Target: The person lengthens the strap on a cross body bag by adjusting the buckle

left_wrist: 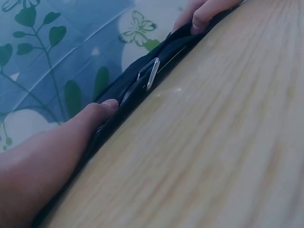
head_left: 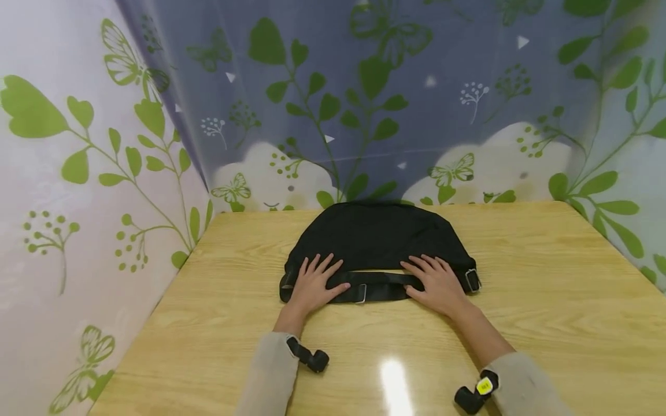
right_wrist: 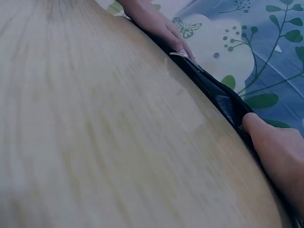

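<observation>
A black bag (head_left: 374, 234) lies flat near the back of the table, its curved edge away from me. Along its near side runs a black strap (head_left: 387, 290) with a metal slider buckle (head_left: 361, 293); the slider also shows in the left wrist view. Another metal buckle (head_left: 472, 280) sits at the bag's right corner. My left hand (head_left: 314, 286) rests on the bag's left part and strap, fingers spread and straight. On the right part, my right hand (head_left: 437, 284) lies the same way, its thumb on the strap. Neither hand curls round anything.
The wooden table (head_left: 208, 346) spreads out around the bag. A patterned cloth (head_left: 322, 86) with leaves and butterflies stands behind it and on both sides. Black wrist cameras (head_left: 317, 361) are strapped over the light sleeves (head_left: 273, 370).
</observation>
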Action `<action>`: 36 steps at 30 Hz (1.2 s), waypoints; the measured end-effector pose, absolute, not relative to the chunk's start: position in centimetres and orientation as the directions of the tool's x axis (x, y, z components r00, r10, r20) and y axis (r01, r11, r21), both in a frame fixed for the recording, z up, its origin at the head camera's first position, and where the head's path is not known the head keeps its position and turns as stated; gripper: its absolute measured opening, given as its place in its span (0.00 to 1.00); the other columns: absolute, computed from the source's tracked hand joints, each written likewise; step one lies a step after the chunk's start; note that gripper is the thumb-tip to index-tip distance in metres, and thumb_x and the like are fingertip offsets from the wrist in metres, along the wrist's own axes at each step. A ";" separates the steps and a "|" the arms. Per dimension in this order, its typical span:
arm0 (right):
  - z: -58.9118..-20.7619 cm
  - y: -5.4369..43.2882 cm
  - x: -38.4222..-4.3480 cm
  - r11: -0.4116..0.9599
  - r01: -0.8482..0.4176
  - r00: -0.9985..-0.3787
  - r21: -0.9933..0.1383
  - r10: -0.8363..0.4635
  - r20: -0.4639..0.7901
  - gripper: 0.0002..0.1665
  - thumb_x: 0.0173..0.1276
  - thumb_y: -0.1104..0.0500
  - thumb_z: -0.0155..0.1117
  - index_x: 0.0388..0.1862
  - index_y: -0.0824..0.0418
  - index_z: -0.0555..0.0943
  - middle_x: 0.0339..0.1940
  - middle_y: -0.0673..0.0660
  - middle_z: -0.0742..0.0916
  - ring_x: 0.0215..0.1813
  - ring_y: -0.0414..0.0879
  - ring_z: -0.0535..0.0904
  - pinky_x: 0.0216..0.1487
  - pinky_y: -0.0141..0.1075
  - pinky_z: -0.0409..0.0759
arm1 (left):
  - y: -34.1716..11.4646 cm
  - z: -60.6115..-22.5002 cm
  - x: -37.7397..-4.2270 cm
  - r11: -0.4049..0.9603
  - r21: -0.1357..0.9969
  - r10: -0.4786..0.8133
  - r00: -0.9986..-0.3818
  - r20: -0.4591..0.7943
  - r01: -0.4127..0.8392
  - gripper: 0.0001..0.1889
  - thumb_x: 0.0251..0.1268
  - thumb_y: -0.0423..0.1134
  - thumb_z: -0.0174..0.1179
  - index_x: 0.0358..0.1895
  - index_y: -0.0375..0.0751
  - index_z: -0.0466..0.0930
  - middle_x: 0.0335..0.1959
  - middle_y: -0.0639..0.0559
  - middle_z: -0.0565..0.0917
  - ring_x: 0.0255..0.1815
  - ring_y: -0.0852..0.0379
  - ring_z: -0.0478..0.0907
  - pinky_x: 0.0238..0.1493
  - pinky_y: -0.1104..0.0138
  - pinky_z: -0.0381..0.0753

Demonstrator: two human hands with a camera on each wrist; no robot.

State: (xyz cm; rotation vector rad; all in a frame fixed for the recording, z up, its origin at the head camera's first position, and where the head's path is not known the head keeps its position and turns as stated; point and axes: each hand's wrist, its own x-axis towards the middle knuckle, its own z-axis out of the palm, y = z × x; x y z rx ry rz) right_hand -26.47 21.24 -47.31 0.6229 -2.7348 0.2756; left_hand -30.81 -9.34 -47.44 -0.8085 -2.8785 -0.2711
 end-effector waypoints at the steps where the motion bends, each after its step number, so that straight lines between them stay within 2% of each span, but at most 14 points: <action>1: -47.4 21.3 -26.3 0.887 -0.448 -0.854 -0.114 -0.387 0.346 0.32 0.63 0.44 0.57 0.64 0.56 0.71 0.63 0.60 0.72 0.64 0.59 0.61 0.62 0.54 0.52 | -9.2 -47.5 -30.7 0.843 0.128 0.499 -0.848 0.175 0.523 0.35 0.61 0.67 0.43 0.70 0.56 0.58 0.70 0.51 0.55 0.70 0.45 0.46 0.65 0.50 0.36; 4: -47.9 21.5 -25.8 0.878 -0.465 -0.838 -0.115 -0.395 0.376 0.32 0.62 0.44 0.58 0.63 0.57 0.72 0.61 0.60 0.73 0.64 0.59 0.62 0.62 0.53 0.53 | -8.6 -47.7 -30.3 0.847 0.117 0.496 -0.851 0.173 0.518 0.35 0.62 0.67 0.43 0.69 0.55 0.60 0.70 0.51 0.56 0.70 0.45 0.47 0.65 0.49 0.36; 6: -48.1 21.6 -25.4 0.855 -0.507 -0.797 -0.109 -0.417 0.437 0.32 0.61 0.45 0.60 0.61 0.59 0.73 0.59 0.60 0.75 0.62 0.58 0.65 0.62 0.52 0.55 | -8.0 -47.9 -29.9 0.846 0.128 0.492 -0.850 0.188 0.518 0.34 0.62 0.67 0.43 0.68 0.54 0.62 0.69 0.51 0.59 0.69 0.47 0.49 0.65 0.50 0.37; 9: -47.9 21.8 -24.7 0.793 -0.604 -0.667 -0.077 -0.450 0.594 0.27 0.62 0.48 0.59 0.56 0.61 0.77 0.52 0.59 0.80 0.57 0.57 0.71 0.59 0.51 0.61 | -6.3 -47.9 -29.3 0.829 0.129 0.508 -0.829 0.235 0.544 0.33 0.64 0.66 0.42 0.66 0.53 0.65 0.67 0.52 0.63 0.68 0.49 0.53 0.66 0.52 0.41; 13: -46.9 23.0 -24.0 0.723 -0.691 -0.491 -0.020 -0.448 0.747 0.23 0.68 0.48 0.50 0.49 0.62 0.80 0.45 0.58 0.83 0.51 0.56 0.75 0.53 0.51 0.67 | -3.1 -47.4 -28.5 0.787 0.091 0.564 -0.772 0.294 0.610 0.30 0.66 0.63 0.41 0.65 0.52 0.68 0.64 0.54 0.66 0.66 0.53 0.57 0.65 0.56 0.47; 18: -46.3 26.3 -23.1 0.692 -0.722 -0.405 0.009 -0.433 0.805 0.22 0.70 0.49 0.48 0.46 0.63 0.81 0.43 0.58 0.83 0.48 0.56 0.75 0.56 0.43 0.65 | 1.4 -47.0 -27.5 0.734 0.045 0.631 -0.705 0.323 0.678 0.27 0.69 0.60 0.40 0.65 0.53 0.67 0.64 0.56 0.66 0.65 0.57 0.59 0.65 0.61 0.49; 22: -46.2 29.3 -22.3 0.712 -0.702 -0.433 -0.012 -0.413 0.801 0.25 0.70 0.45 0.48 0.47 0.63 0.81 0.45 0.59 0.82 0.48 0.56 0.75 0.59 0.34 0.60 | 4.9 -46.7 -26.9 0.705 0.010 0.671 -0.672 0.315 0.709 0.26 0.69 0.60 0.41 0.65 0.54 0.66 0.64 0.58 0.66 0.64 0.59 0.59 0.65 0.63 0.50; 26: -46.2 31.3 -22.1 0.752 -0.656 -0.523 -0.067 -0.389 0.758 0.30 0.68 0.39 0.48 0.50 0.62 0.79 0.49 0.60 0.80 0.48 0.56 0.74 0.58 0.33 0.60 | 8.1 -46.4 -26.6 0.707 -0.050 0.676 -0.654 0.339 0.705 0.27 0.67 0.61 0.43 0.65 0.56 0.66 0.62 0.60 0.68 0.62 0.62 0.62 0.63 0.65 0.53; 28: -46.3 31.8 -22.2 0.749 -0.656 -0.551 -0.096 -0.388 0.739 0.29 0.67 0.40 0.51 0.52 0.62 0.79 0.50 0.60 0.79 0.49 0.56 0.74 0.58 0.31 0.60 | 9.6 -46.3 -26.4 0.706 -0.067 0.677 -0.643 0.358 0.705 0.28 0.65 0.62 0.45 0.65 0.56 0.66 0.61 0.61 0.69 0.61 0.63 0.63 0.62 0.66 0.54; 30: -46.5 32.0 -22.3 0.737 -0.664 -0.568 -0.125 -0.389 0.725 0.26 0.64 0.44 0.59 0.52 0.63 0.78 0.50 0.60 0.79 0.50 0.55 0.74 0.58 0.27 0.59 | 10.8 -46.3 -26.2 0.702 -0.069 0.678 -0.635 0.369 0.709 0.30 0.63 0.63 0.47 0.65 0.55 0.66 0.60 0.61 0.70 0.60 0.63 0.64 0.61 0.67 0.56; 32: -46.7 32.0 -22.4 0.720 -0.676 -0.576 -0.156 -0.385 0.721 0.24 0.59 0.53 0.67 0.52 0.64 0.78 0.50 0.60 0.79 0.50 0.54 0.74 0.57 0.22 0.58 | 11.7 -46.3 -26.0 0.700 -0.064 0.678 -0.635 0.371 0.711 0.31 0.62 0.63 0.48 0.65 0.55 0.66 0.58 0.62 0.71 0.58 0.64 0.65 0.60 0.68 0.59; 36: -46.9 31.9 -22.4 0.704 -0.675 -0.596 -0.221 -0.343 0.726 0.29 0.45 0.69 0.73 0.50 0.66 0.79 0.50 0.60 0.78 0.49 0.51 0.74 0.53 0.18 0.61 | 12.5 -46.2 -25.8 0.717 -0.042 0.655 -0.652 0.382 0.696 0.29 0.61 0.60 0.52 0.64 0.54 0.67 0.54 0.62 0.74 0.54 0.64 0.68 0.56 0.71 0.64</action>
